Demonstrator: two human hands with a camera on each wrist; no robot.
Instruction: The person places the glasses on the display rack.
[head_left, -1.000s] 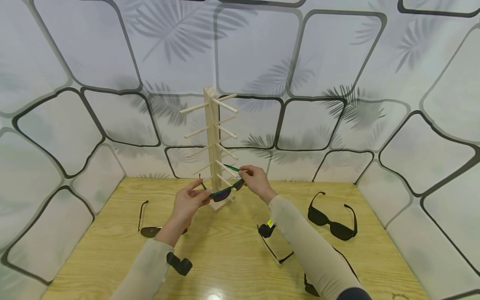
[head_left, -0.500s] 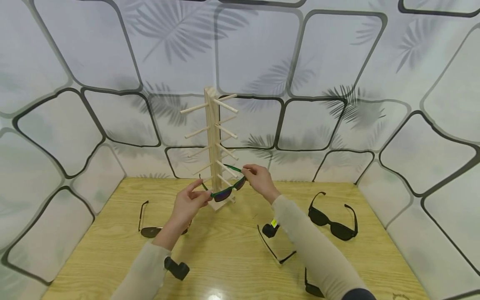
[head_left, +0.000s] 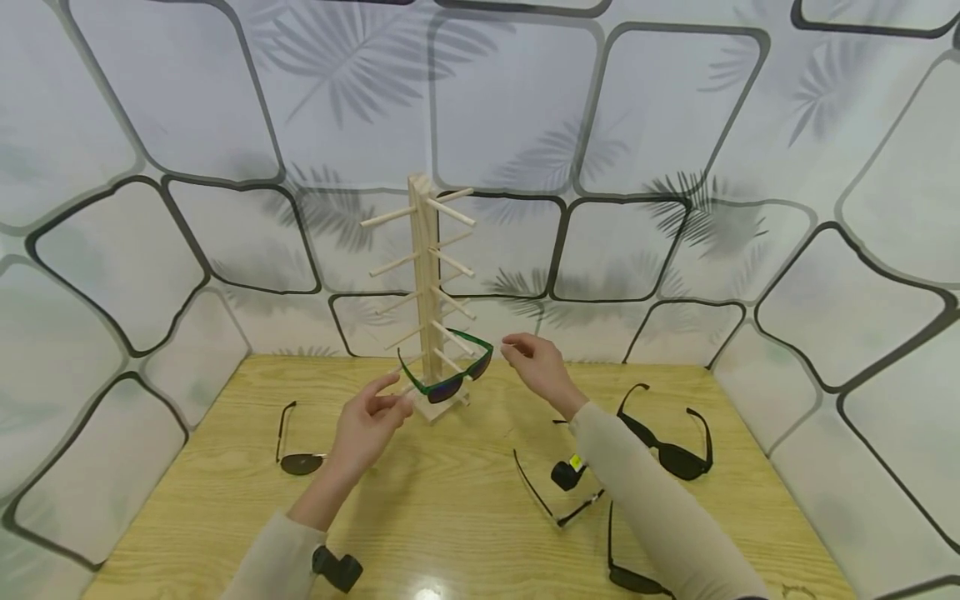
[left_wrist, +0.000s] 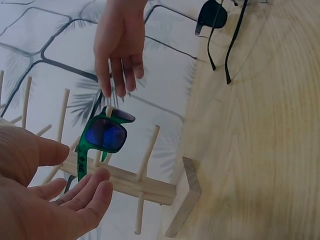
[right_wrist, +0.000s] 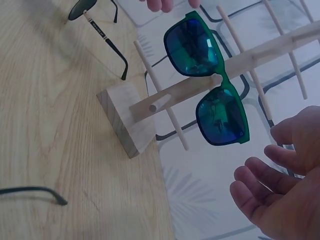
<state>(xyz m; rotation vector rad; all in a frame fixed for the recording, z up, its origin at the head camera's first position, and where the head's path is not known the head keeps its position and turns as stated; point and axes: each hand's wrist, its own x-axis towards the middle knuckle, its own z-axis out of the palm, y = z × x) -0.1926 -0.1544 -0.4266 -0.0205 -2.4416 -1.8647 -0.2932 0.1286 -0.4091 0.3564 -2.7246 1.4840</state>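
while green sunglasses [right_wrist: 222, 96] hang on a wooden rack [head_left: 426, 275] between left hand [head_left: 367, 421] and right hand [head_left: 542, 367], both relaxed, gripping nothing, placement looks nearly finished, though exact seating is hard to judge; the next move likely calls for backing off gently.

Glossy lenses [right_wrist: 222, 117], wooden stand [head_left: 427, 279] (matt)
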